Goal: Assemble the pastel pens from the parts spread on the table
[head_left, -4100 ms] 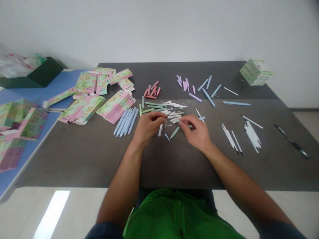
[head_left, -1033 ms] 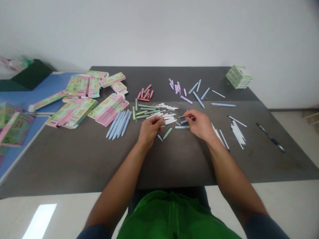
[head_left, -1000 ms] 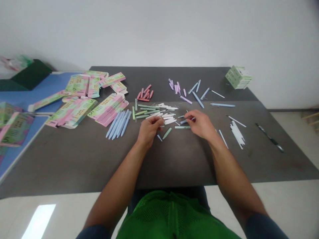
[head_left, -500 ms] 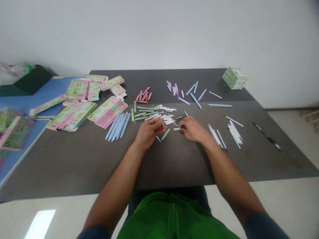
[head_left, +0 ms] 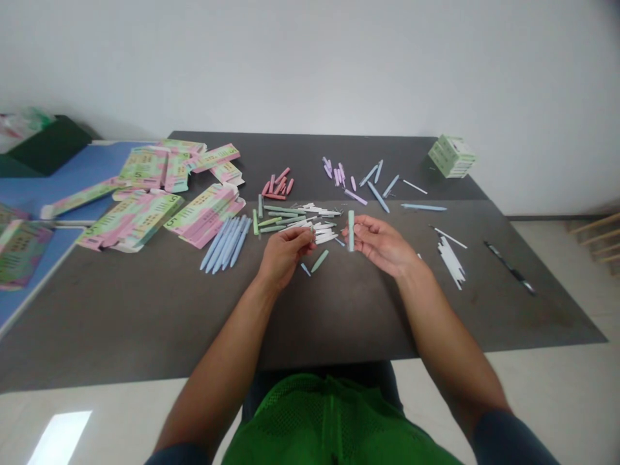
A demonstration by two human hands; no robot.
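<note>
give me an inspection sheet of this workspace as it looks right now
surface: dark grey table, with a blue table beside it on the left
job's things: green pen barrel upright in right hand; left hand pinches a small part, too small to name
clutter: blue pens in a row, flat pen boxes, red caps, purple parts, white refills, folded box, black pen
grippers: both hands bare, fingers closed on parts
cables: nothing seen
surroundings: white wall, pale floor, dark green bin
</note>
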